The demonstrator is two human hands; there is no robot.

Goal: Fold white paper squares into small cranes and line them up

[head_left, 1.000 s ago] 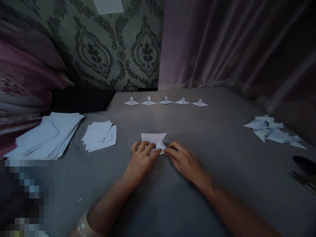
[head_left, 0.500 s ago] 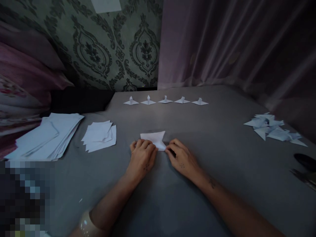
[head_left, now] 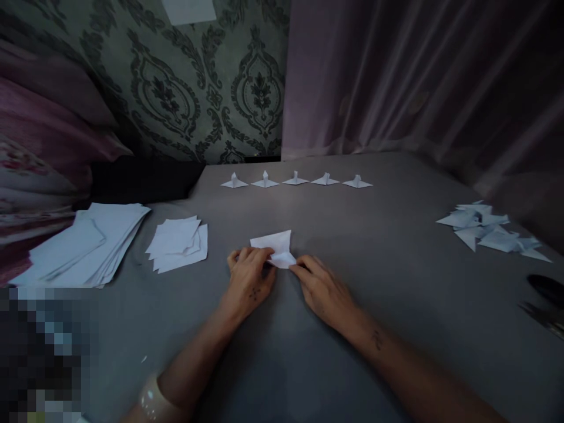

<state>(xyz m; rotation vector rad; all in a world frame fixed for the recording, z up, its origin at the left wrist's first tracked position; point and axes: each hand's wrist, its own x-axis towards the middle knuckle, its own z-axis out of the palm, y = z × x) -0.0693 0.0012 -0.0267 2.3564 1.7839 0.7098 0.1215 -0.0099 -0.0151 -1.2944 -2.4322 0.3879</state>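
A folded sheet of white paper (head_left: pixel 274 242) lies on the grey tabletop in front of me, its upper flap raised and its lower edge creased. My left hand (head_left: pixel 250 273) covers its left part, fingers bent over the paper and the thumb beneath my palm. At the lower right corner, my right hand (head_left: pixel 321 289) pinches the paper between thumb and fingertips. The paper's lower left portion is hidden under my left fingers.
Folded paper birds (head_left: pixel 295 178) stand in a row at the back. Small paper squares (head_left: pixel 178 242) and larger sheets (head_left: pixel 88 244) are stacked on the left. At right lie a pile of folded paper pieces (head_left: pixel 493 228) and a dark object (head_left: pixel 546 289) by the edge.
The paper's right side has shifted and its flap stands up more. My left fingers have lifted a little and moved left; my right hand has turned and lowered slightly at the corner.
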